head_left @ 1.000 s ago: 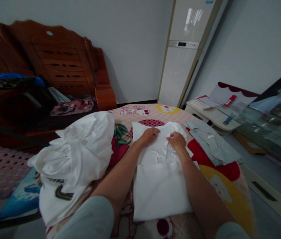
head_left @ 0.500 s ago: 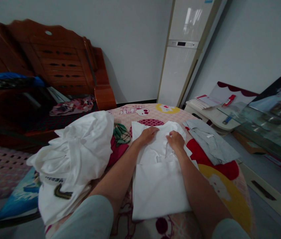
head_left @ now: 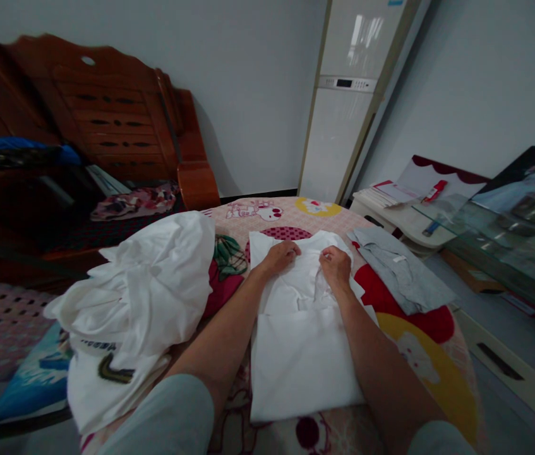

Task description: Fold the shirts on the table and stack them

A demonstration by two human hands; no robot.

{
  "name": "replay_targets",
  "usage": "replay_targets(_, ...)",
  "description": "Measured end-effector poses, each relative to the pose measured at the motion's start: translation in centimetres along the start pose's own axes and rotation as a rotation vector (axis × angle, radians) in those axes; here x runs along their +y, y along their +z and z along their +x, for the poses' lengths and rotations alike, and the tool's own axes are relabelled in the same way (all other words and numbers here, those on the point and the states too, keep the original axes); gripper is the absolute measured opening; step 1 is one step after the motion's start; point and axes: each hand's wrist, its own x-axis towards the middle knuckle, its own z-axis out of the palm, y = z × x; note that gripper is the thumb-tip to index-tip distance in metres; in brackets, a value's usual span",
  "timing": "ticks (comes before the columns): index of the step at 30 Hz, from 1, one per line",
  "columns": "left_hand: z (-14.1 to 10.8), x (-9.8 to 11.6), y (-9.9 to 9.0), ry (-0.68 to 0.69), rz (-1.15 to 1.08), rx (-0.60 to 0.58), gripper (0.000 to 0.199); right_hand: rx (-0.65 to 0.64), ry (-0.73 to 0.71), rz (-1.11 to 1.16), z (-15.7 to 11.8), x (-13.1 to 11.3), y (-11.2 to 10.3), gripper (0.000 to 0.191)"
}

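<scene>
A white shirt [head_left: 305,366] lies before me on the round table, its lower part folded up into a flat panel. At its far end, my left hand [head_left: 282,258] has its fingers curled onto the cloth on the left side. My right hand [head_left: 335,266] pinches the cloth a short way to the right, near what looks like the collar. Small creases run through the fabric between the two hands. The exact grip of the fingertips is partly hidden.
A heap of white clothes [head_left: 139,291] sits left of my arm, beside a green plaid cloth [head_left: 229,256]. A folded grey garment [head_left: 402,268] lies on the right of the patterned tablecloth [head_left: 451,379]. Beyond stand a wooden chair [head_left: 106,120] and a glass shelf [head_left: 508,246].
The fingers of my left hand have curled in more, and those of my right hand have shifted slightly on the cloth. The shirt stays in place; the view has turned a little.
</scene>
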Motion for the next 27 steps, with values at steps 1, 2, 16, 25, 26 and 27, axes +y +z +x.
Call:
replay_targets(1,0.00,0.00,-0.02,0.007,-0.001,0.010,0.032,0.004,-0.003,0.011,0.00,0.02,0.04,0.011)
replay_targets(2,-0.01,0.01,-0.03,0.012,-0.005,0.018,0.032,0.007,-0.005,0.021,0.01,0.04,0.06,0.012)
replay_targets(16,-0.13,0.17,0.06,0.064,-0.008,0.015,0.032,0.012,-0.027,0.100,-0.06,0.12,-0.07,0.013)
replay_targets(25,-0.18,0.68,0.16,0.089,0.023,-0.065,0.030,-0.007,-0.079,0.128,-0.33,-0.23,-0.38,0.016)
replay_targets(26,-0.18,0.68,0.17,0.092,0.029,-0.050,0.031,-0.005,-0.077,0.129,-0.34,-0.24,-0.39,0.016)
replay_targets(27,-0.19,0.69,0.16,0.092,0.035,-0.031,0.032,-0.003,-0.074,0.128,-0.34,-0.23,-0.38,0.016)
